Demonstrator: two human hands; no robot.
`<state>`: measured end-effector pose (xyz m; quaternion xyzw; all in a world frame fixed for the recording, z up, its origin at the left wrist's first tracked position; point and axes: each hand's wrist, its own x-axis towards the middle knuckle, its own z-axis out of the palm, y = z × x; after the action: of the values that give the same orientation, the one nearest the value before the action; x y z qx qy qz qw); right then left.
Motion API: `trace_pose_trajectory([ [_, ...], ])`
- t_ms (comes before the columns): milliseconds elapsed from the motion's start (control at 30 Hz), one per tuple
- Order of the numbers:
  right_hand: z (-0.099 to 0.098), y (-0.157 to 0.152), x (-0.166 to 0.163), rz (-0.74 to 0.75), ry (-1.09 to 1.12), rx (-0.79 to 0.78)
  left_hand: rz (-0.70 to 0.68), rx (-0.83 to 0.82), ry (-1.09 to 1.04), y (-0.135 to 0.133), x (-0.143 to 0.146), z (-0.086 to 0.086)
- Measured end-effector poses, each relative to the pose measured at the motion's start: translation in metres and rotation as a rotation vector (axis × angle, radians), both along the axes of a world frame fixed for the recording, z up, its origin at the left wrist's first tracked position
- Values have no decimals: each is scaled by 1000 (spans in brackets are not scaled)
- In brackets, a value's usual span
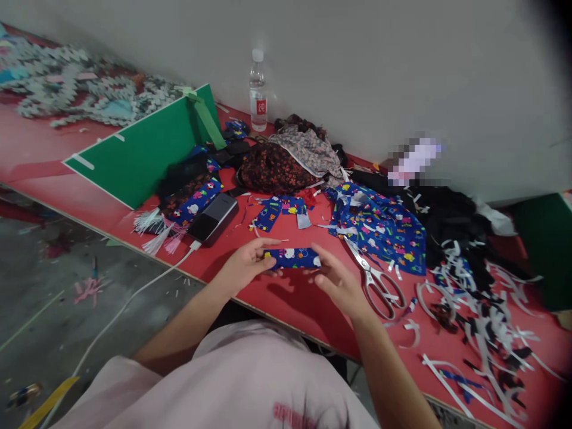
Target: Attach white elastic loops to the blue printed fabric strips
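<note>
Above the red table (286, 310), left hand (250, 262) pinches one end and right hand (339, 283), thumb spread off, sits at the other, can't tell if gripping, with blue cloth strip (292, 257) between them, long axis left-to-right, left hand nearer.

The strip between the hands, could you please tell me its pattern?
Blue strip with small multicoloured figures; head view.

The pale pink, roughly rectangular thing (415, 161) is pixelated beyond recognition. The bottom edge crops the light-pink fabric shirt (259, 381); its red lettering (297, 414) is unreadable. The blue printed fabric strip (292, 257) partly hides the left hand's (243, 265) fingers (264, 243).
</note>
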<state>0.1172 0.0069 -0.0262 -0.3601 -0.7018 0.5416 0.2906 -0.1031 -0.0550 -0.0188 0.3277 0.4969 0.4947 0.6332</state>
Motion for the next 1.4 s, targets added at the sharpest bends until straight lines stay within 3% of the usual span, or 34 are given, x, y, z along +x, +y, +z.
trace_pose_trajectory([
  [133,-2,-1,-8,-162,-52,-178,14,0,125,0,0,0],
  [367,1,-7,-17,-259,-137,-69,-4,-25,151,2,-1,-4],
  [567,0,-8,-23,-338,-290,6,-18,37,376,1,4,-7],
  [667,-2,-8,-28,-381,-307,60,-60,51,341,1,6,-5],
  [867,-13,-11,-34,-374,-233,-81,-40,29,207,1,5,-15],
  [1033,-15,-1,-34,-222,-310,-125,-4,-19,229,-4,2,-24],
  [1133,-13,9,-40,-90,-390,-120,11,-9,502,-9,-8,-21],
  [1300,-6,10,-60,64,-608,-34,237,173,1350,-17,-21,-13],
  [1400,7,6,-70,94,-901,233,4,405,1495,-18,-14,-16],
])
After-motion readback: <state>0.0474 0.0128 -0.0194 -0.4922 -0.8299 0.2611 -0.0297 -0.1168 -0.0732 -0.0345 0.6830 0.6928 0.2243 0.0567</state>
